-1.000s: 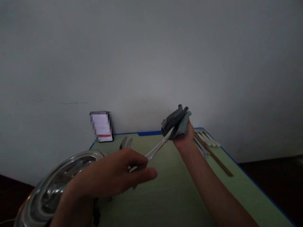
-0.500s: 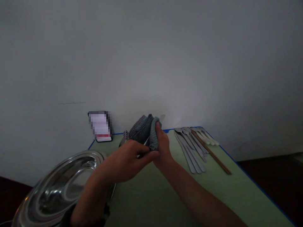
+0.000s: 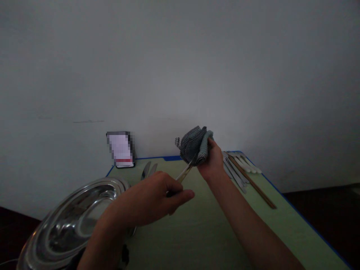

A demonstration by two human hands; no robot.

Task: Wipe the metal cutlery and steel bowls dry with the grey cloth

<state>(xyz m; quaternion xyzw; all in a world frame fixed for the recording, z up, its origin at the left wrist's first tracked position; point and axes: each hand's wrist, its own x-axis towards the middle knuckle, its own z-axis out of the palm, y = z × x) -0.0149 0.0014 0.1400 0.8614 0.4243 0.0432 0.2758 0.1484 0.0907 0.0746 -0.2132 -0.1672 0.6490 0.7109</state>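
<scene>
My left hand [image 3: 153,198] pinches the handle end of a metal utensil [image 3: 184,173] that slants up to the right. Its far end is buried in a folded grey checked cloth [image 3: 194,144]. My right hand [image 3: 212,163] is closed around that cloth, held above the green table [image 3: 197,228]. Which kind of utensil it is stays hidden by the cloth.
A large shiny metal tray [image 3: 67,221] sits at the table's left front. Two utensils [image 3: 148,169] lie behind it. A row of several spoons and a pair of brown chopsticks [image 3: 251,182] lie at the right. A small card stand [image 3: 120,149] stands by the wall.
My hands were pressed together half a second ago; the right hand with the cloth has since slid up and right along the utensil, baring its shaft.
</scene>
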